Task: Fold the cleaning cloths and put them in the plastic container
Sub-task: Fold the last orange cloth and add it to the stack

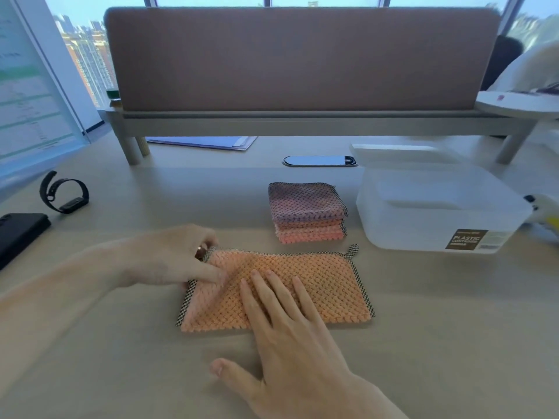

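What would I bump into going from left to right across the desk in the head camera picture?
First the black wristband, then the orange cloth, then the plastic container.

1 black wristband (65, 192) & dark flat case (21, 234) at left, blue papers (205, 143) under shelf (302, 124) w/ pink divider (302, 58).

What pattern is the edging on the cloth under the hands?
Black-and-white checked trim around the orange cloth, seen in the head view.

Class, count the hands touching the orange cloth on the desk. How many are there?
2. The left hand pinches the left edge of the orange cloth; the right hand lies flat on its middle. No others show.
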